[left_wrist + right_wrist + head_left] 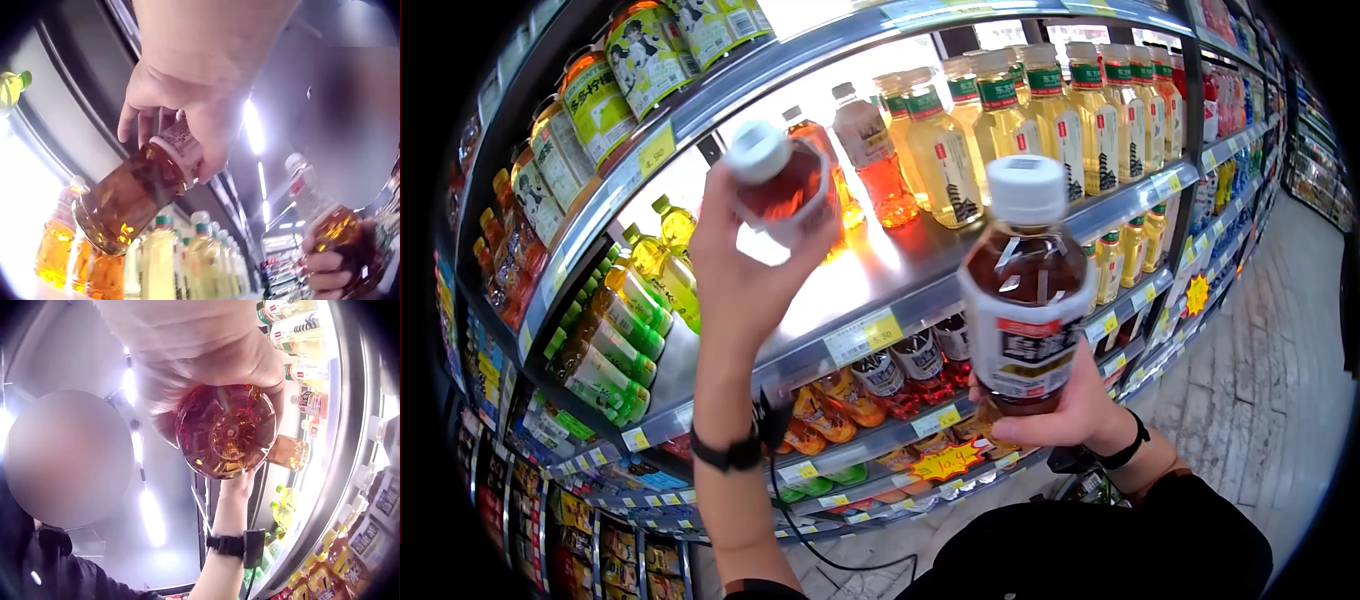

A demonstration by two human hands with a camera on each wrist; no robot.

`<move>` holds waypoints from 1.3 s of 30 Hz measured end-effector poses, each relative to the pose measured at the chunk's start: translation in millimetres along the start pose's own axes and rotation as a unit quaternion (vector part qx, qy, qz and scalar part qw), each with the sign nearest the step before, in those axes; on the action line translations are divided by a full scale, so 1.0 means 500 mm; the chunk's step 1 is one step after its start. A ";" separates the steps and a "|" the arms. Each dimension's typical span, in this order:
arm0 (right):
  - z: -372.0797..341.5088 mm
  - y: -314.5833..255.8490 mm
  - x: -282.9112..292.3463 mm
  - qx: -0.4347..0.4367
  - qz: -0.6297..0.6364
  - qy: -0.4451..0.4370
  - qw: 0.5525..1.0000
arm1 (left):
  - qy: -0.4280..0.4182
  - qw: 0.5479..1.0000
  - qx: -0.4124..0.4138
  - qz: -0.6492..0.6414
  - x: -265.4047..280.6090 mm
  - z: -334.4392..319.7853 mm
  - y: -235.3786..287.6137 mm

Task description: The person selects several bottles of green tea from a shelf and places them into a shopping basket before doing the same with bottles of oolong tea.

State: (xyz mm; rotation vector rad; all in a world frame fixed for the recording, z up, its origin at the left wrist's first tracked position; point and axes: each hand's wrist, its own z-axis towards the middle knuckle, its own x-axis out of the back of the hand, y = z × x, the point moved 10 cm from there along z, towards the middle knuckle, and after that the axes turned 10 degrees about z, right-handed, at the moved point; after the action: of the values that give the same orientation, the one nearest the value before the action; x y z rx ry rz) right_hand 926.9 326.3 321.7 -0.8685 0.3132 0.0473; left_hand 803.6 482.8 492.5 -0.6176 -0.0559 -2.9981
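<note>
Fingers of the left hand (738, 268) grip a tilted bottle (802, 192) near the shelf (875, 268); the right hand (1075, 402) grips a dark bottle (1025, 325); careless swinging could topple standing bottles (943, 165).

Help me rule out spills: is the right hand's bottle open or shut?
Shut: a white cap tops the bottle; how tight, I cannot tell.

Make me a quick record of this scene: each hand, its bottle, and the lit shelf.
Left hand: holds a tilted, white-capped bottle of reddish-brown drink
Right hand: grips a labelled bottle by its lower part; white-capped, dark drink
Lit shelf: pale-yellow drinks beside red-orange drinks
Price tag: yellow and white, on the shelf's front
</note>
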 end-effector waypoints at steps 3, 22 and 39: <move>-0.002 0.008 0.001 -0.065 0.053 0.008 0.996 | 0.003 0.964 0.148 -0.222 0.060 -0.089 0.026; -0.065 0.102 -0.135 -0.106 0.051 0.022 0.993 | -0.011 0.803 0.369 -0.468 -0.027 -0.373 0.059; -0.331 0.033 0.003 -0.068 -0.062 0.307 0.947 | -0.173 0.595 0.402 -0.674 -0.311 -0.455 0.244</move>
State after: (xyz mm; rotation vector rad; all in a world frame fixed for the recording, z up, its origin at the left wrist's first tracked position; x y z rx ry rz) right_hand 883.8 211.7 209.1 -1.0270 0.8452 -0.3287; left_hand 867.1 360.6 224.3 -1.3575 -2.8506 -2.9561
